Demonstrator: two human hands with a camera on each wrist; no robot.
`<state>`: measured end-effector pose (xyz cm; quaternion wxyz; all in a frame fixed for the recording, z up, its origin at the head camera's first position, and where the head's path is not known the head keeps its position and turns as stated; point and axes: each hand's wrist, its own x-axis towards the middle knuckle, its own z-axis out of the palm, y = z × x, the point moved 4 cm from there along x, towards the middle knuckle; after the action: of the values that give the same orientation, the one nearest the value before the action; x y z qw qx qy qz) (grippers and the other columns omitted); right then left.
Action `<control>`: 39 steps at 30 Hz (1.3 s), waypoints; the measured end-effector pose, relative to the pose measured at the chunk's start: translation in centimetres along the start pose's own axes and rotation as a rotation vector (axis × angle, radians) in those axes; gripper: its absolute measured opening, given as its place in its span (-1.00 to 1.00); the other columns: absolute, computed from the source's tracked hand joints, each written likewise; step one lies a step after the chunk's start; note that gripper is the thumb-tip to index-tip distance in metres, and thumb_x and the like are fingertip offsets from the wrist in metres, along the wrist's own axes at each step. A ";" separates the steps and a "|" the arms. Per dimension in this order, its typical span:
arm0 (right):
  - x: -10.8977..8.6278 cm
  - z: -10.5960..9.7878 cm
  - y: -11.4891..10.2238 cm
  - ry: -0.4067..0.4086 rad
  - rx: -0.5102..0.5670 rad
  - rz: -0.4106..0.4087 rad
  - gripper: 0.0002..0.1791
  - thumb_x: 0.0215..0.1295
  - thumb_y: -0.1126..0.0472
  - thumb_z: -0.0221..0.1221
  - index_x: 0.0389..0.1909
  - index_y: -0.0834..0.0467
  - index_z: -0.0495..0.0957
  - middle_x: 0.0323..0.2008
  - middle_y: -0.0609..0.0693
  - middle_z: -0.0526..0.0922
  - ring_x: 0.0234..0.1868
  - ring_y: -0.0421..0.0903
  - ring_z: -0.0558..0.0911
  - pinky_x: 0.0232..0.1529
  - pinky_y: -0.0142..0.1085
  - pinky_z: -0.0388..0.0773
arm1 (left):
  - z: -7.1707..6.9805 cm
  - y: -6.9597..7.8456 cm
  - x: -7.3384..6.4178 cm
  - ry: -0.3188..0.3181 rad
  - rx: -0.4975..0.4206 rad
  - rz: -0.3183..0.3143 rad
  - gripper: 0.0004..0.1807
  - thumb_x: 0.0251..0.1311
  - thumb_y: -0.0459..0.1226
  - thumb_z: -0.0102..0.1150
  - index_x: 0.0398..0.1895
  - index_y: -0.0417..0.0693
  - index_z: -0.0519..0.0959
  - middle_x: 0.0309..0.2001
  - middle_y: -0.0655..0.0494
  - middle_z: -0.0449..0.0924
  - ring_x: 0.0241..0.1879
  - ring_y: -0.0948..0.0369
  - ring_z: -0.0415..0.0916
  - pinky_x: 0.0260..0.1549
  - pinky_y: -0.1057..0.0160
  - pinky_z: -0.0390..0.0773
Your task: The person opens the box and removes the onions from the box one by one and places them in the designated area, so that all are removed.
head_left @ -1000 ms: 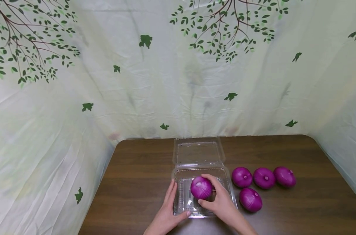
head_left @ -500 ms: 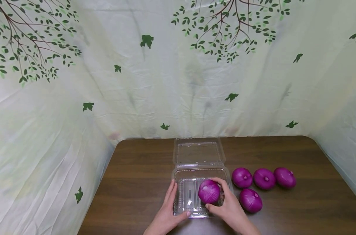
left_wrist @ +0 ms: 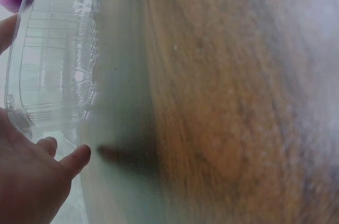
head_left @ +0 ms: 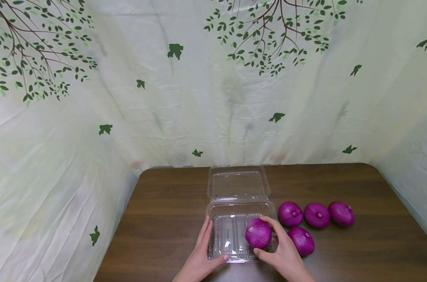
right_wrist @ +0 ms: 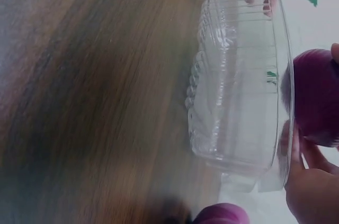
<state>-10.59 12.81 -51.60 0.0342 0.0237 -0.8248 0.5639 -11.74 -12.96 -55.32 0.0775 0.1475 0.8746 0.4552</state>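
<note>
My right hand [head_left: 283,252] grips a red onion [head_left: 258,233] between thumb and fingers, at the right part of a clear plastic clamshell container [head_left: 225,231]. In the right wrist view, the held onion [right_wrist: 319,94] appears at the container's rim level, above its base. My left hand [head_left: 201,250] rests against the container's left side, fingers straight, with the thumb at its front edge. The left wrist view shows part of that hand [left_wrist: 32,181] beside the clear wall [left_wrist: 55,60]. The container's lid [head_left: 239,184] lies folded back behind the base.
Several more red onions lie on the wooden table [head_left: 167,211] right of the container: one [head_left: 301,241] close to my right hand, others [head_left: 317,214] in a row behind it. A leaf-printed white cloth [head_left: 213,109] hangs behind the table.
My right hand has carried the onion rightward and slightly toward me, from the container's middle to its right side. My left hand stays in place.
</note>
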 end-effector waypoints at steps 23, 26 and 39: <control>-0.9 -3.3 0.2 0.116 0.209 -0.124 -0.02 -0.23 0.56 0.50 0.32 0.18 0.31 0.20 -0.05 0.31 0.09 -0.23 0.49 -0.08 -0.32 0.61 | 0.1 0.0 -0.1 0.003 0.005 0.017 0.20 0.06 0.12 0.37 0.59 -0.07 -0.17 0.58 0.16 -0.40 0.48 -0.07 -0.17 0.22 -0.32 0.17; -1.1 -3.9 0.2 0.128 0.199 -0.170 0.00 -0.26 0.59 0.49 0.32 0.21 0.31 0.19 -0.03 0.29 0.09 -0.22 0.49 -0.08 -0.36 0.60 | 0.1 0.0 -0.1 0.003 0.003 0.020 0.20 0.07 0.11 0.37 0.59 -0.08 -0.17 0.58 0.17 -0.40 0.48 -0.07 -0.17 0.22 -0.33 0.17; -1.8 -6.7 0.8 0.146 -0.030 -0.220 0.01 -0.18 0.46 0.53 0.39 0.14 0.30 0.22 -0.02 0.31 0.07 -0.27 0.46 -0.02 -0.54 0.49 | 0.1 0.0 -0.1 0.010 0.005 0.008 0.20 0.06 0.11 0.38 0.59 -0.09 -0.15 0.58 0.19 -0.40 0.48 -0.06 -0.17 0.24 -0.30 0.16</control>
<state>-8.66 19.35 -50.08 0.1560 0.0726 -0.8209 0.5445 -11.63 -12.92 -55.43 0.0711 0.1488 0.8755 0.4542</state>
